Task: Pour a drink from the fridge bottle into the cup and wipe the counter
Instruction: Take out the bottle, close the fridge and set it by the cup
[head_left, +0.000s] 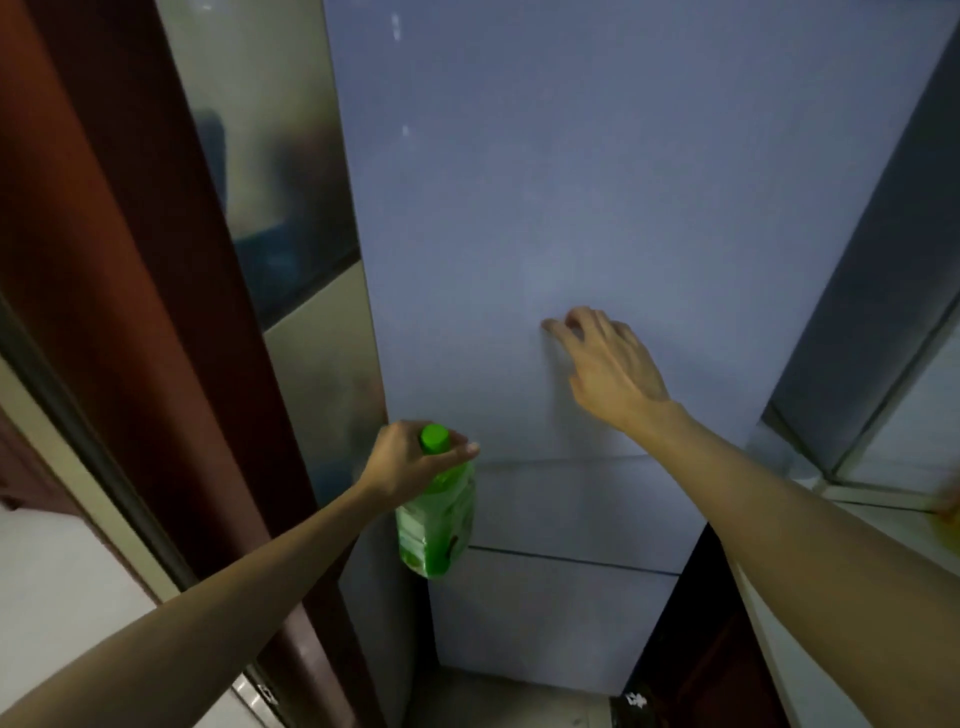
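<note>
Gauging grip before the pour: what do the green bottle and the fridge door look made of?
Bottle: likely thin plastic, glossy, translucent green, with label wrap. Fridge door: smooth pale blue-grey panel with faint reflections; painted metal or glass, unclear.

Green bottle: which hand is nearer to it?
Left. The left hand grips the green bottle at its neck; the right hand is apart from it, higher and to the right, against the fridge door.

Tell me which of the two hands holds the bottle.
The left hand: it grips the green bottle at the neck, just under the cap. The right hand holds nothing; its fingertips touch the upper fridge door.
</note>
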